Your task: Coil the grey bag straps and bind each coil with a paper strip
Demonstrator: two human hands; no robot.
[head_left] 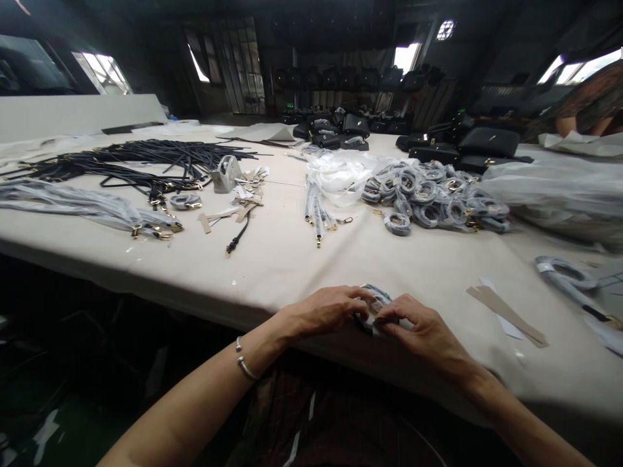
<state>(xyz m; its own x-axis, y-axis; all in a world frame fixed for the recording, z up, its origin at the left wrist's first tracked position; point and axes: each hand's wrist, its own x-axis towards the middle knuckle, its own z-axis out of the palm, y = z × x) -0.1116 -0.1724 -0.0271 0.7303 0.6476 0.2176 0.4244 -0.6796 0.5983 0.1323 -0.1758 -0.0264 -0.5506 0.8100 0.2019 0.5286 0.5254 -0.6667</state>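
Note:
At the table's front edge, a coiled bag strap (376,291) in pale plastic wrap is held between my two hands. My left hand (335,307) grips the coil from the left, its fingers curled over the top and inner side. On the right, my right hand (413,322) has thumb and fingers closed on the coil's near right part. The fingers cover much of the strap, and a small pale piece shows beneath them. To the right lie tan and white paper strips (509,314). Farther right is a loosely coiled wrapped strap (567,282) with a metal clasp.
A heap of wrapped coils (433,194) lies beyond my hands, beside clear plastic (341,175). Black straps (160,159), wrapped straight straps (82,207) and a tape dispenser (225,174) are at left. Black bags (487,143) stand behind; a person's arms (584,123) show far right.

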